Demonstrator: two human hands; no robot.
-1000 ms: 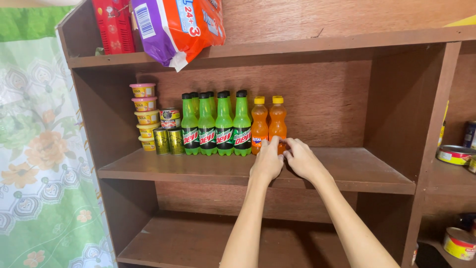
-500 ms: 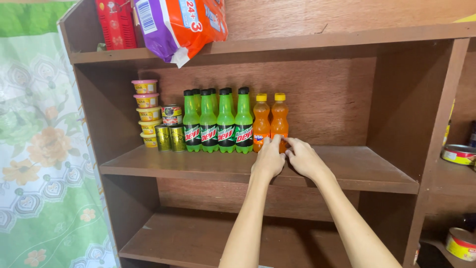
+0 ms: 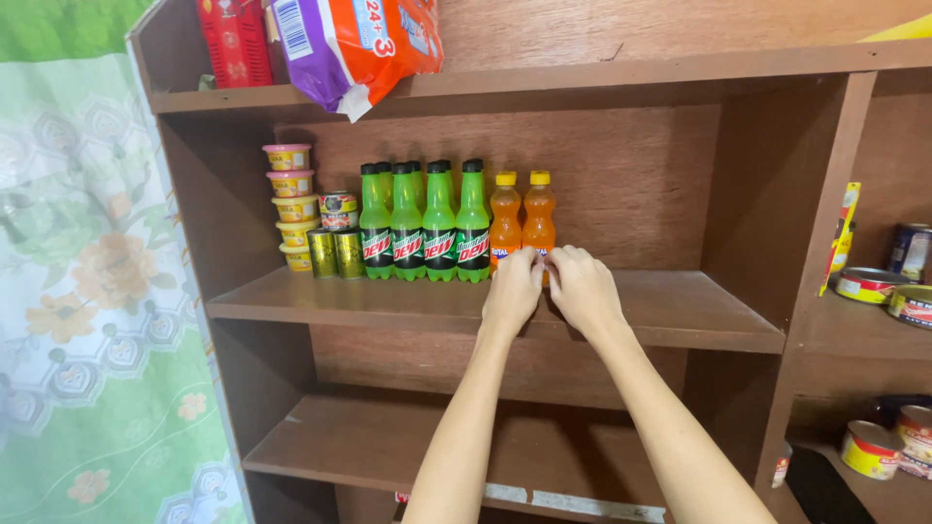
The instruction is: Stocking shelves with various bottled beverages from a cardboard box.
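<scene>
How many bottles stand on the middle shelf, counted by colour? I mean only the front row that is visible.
Green bottles: 4 in front, more caps behind them
Orange bottles: 2, with both hands at their bases
Total: 6

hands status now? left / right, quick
Left hand: fingers curled at the base of the orange bottles; grip cannot be told.
Right hand: same spot, fingers curled; grip cannot be told.

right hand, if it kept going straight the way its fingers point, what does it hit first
The right hand points toward the shelf's back, fingertips at the base of the orange bottles. It would likely meet those first, probably the right-hand one; depth is unclear.
</scene>
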